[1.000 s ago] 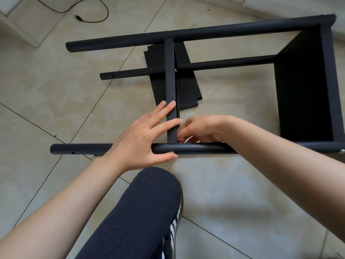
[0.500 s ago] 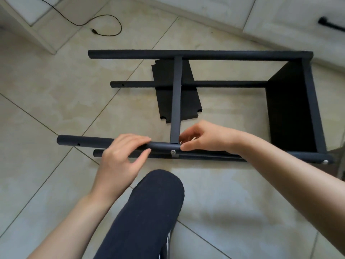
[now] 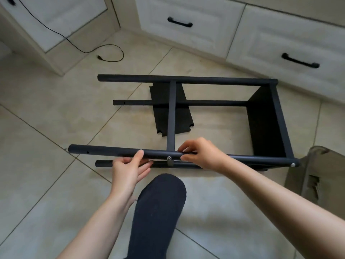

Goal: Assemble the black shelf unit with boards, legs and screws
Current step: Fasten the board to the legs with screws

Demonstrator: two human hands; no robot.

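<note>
— What has moved since a second ago?

— The left hand [image 3: 128, 169] was lying flat over the middle board [image 3: 171, 116]; now it is cupping the near leg [image 3: 115, 150] from below, thumb on top and fingers loosely spread beneath. The right hand [image 3: 202, 156] is pinching that same leg just right of the screw [image 3: 169, 158], thumb under, fingers curling over.

— And the shelf unit itself?

— The shelf unit [image 3: 268, 124] is lying on its side on the tiled floor [image 3: 46, 101], its end board standing at the right. A loose black board [image 3: 164, 111] is lying flat under the frame, partly covered by the middle board.

— Anything hard to see?

— The lower near leg [image 3: 104, 163] is running behind both hands, so its middle is hidden. A bent knee in dark cloth [image 3: 158, 206] is blocking the floor below. A torn cardboard box [image 3: 315, 176] is being cut off at the right edge.

— Around it?

— White drawers with black handles [image 3: 179, 22] are sitting behind, and a black cable [image 3: 104, 53] is trailing across the floor. No writing is showing anywhere.
</note>
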